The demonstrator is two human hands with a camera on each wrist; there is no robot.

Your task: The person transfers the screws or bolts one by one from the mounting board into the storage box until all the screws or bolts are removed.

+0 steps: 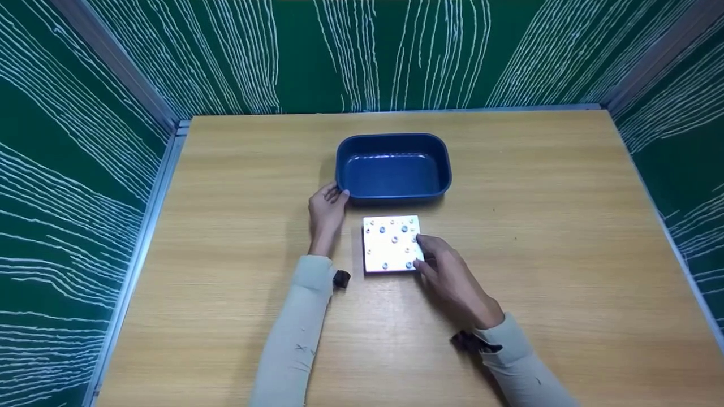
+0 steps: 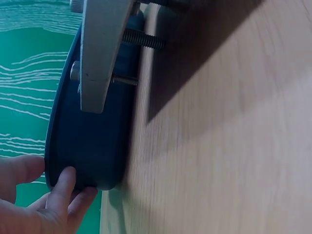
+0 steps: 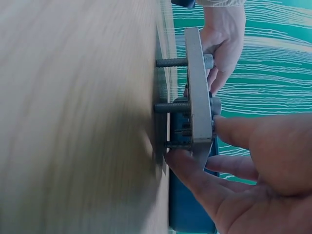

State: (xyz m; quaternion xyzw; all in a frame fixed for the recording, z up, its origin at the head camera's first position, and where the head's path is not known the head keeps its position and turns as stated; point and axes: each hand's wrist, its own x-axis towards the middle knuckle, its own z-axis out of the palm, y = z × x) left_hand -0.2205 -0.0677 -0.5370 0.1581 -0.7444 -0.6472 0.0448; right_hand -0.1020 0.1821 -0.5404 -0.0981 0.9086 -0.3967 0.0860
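Note:
My right hand pinches the right edge of a square metal plate with several bolts through it. In the right wrist view, the thumb and a finger take the plate from its two faces. The bolt heads face up and the threaded shanks point down at the table. My left hand holds the near left corner of a dark blue plastic tub. Up close in the left wrist view, the thumb is at the rim of the tub and the fingers lie against its wall.
The tub stands on a light wooden table, just beyond the plate, with nothing visible inside. Green panels with white wavy lines wall off the back and both sides. Metal rails run along the table's edges.

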